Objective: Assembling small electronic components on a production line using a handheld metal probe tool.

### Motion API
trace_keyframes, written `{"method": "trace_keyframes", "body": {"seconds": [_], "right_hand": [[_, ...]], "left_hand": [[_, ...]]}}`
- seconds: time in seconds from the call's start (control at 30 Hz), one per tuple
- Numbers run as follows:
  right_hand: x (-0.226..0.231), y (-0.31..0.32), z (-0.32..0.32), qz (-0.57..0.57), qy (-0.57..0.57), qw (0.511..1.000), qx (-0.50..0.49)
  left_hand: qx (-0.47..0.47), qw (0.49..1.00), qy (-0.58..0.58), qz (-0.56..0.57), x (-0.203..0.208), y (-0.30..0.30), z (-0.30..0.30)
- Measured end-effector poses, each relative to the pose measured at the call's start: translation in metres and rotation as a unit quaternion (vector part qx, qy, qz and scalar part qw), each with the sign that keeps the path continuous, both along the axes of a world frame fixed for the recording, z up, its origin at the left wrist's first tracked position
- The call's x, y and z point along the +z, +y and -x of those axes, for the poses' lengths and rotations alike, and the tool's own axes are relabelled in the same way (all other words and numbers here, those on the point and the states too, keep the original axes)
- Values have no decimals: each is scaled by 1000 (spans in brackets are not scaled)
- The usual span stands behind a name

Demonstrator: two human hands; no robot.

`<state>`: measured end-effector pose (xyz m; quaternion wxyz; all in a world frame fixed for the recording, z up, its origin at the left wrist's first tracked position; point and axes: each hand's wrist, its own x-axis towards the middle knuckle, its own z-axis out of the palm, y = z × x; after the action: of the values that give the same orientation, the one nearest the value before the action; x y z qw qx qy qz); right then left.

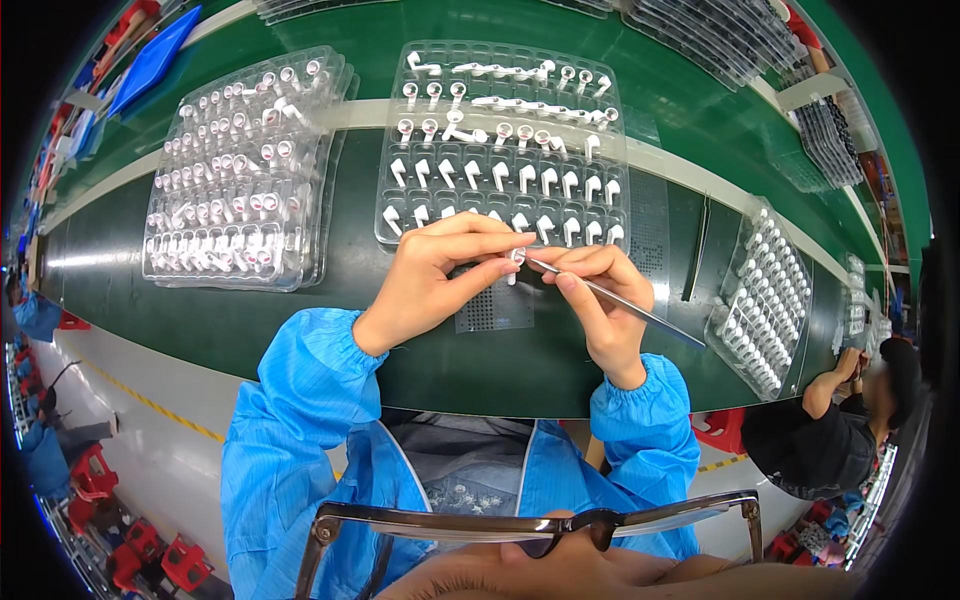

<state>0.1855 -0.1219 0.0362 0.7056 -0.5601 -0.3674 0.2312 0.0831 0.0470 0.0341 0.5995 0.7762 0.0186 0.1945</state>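
Between the thumb and forefinger of my left hand (447, 272) is a small white earbud shell (516, 257), its round open end facing right. My right hand (607, 297) pinches a pair of metal tweezers (640, 312), whose tip touches or nearly touches that shell; I cannot tell which. Just beyond my hands lies a clear plastic tray (384, 135) with rows of white earbud shells, some stem down and some on their sides. Beneath my hands, a dotted sheet (497, 310) rests on the dark green table (470, 375).
A stack of filled clear trays (330, 190) stands at the left. Another tray of white parts (765, 300) lies at the right, beside a dark thin strip (697, 248). Farther back are a blue tray (155, 60) and stacked trays (715, 40). A person in black (830, 430) sits at the right.
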Motion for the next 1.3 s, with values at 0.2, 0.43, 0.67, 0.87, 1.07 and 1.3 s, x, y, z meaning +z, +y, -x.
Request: {"method": "trace_keyframes", "body": {"seconds": [0.2,0.43,0.67,0.87,1.07,1.3], "right_hand": [[-2,0,0,-6,3,1000,2],[-2,0,1,3,-9,1000,-2],[-3,0,0,2,-12,1000,1],[-3,0,1,-9,-8,1000,2],[-3,0,0,1,-15,1000,-3],[-3,0,1,0,-20,1000,-4]], "left_hand": [[-2,1000,3,-6,1,0,0],[-1,1000,-4,27,-4,0,0],[-6,1000,-5,28,-4,0,0],[-9,999,-7,47,-5,-1,0],[-10,999,-13,49,-7,-1,-1],[-8,999,-6,36,-4,-1,0]]}}
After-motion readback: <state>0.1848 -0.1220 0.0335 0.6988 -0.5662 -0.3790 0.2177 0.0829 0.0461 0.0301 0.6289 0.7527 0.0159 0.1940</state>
